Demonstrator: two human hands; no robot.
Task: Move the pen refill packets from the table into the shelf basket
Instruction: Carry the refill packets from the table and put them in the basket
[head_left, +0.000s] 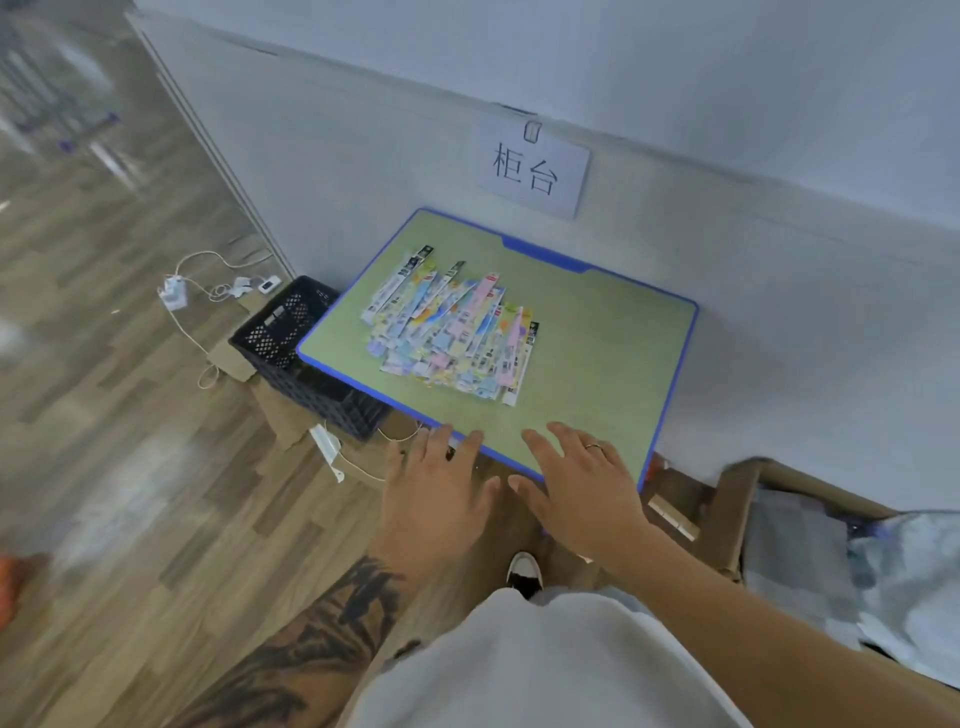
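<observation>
Both my left hand (441, 483) and right hand (582, 483) hover spread, holding nothing, at lower centre, below the refill packets (452, 325) mid-frame on the table (613, 353).

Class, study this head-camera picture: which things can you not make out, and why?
- Packets: print too small, lower ones covered by the heap.
- Black crate: table hides its near end.
- Shelf basket: outside the frame.
- Box: contents blurred, cut by right edge.

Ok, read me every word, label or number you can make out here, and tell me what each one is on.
"柜台": on the white paper sign clipped to the wall above the table.
Print on the pen refill packets: too small and blurred to read.
Nothing else carries readable text.
</observation>
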